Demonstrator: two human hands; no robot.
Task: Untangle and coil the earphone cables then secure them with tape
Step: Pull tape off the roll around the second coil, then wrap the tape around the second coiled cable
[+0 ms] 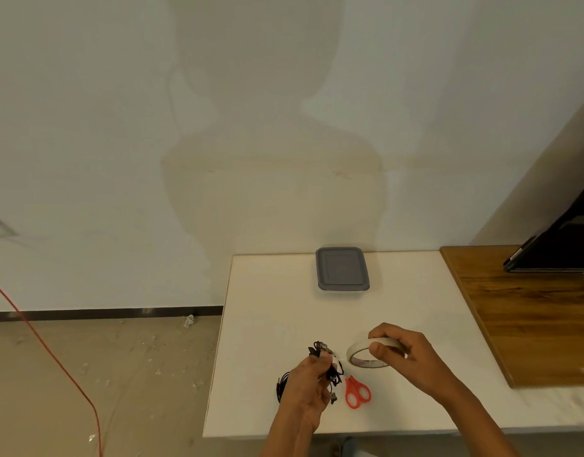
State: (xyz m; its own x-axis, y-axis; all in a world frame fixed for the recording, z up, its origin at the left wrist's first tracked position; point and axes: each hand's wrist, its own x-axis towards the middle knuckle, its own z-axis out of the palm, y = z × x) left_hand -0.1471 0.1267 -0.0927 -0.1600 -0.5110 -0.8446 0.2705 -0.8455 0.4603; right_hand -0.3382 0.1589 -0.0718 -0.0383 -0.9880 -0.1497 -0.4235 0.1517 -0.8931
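The tape roll [354, 349] sits just right of the left grip [306, 380].
It curls round the earphone cables [334, 375]; the right grip [403, 351] pinches the roll, 1 short strip [338, 358] bridging both.

Worktop [284, 291] matt white, wood-grain board [528, 324] at right; scissors [357, 392] glossy red plastic handles (blades hidden); tape roll [359, 349] matt, papery.

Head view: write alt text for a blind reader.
A person's left hand grips bundled black earphone cables while the right hand holds a white tape roll beside them; red scissors lie on the white table.
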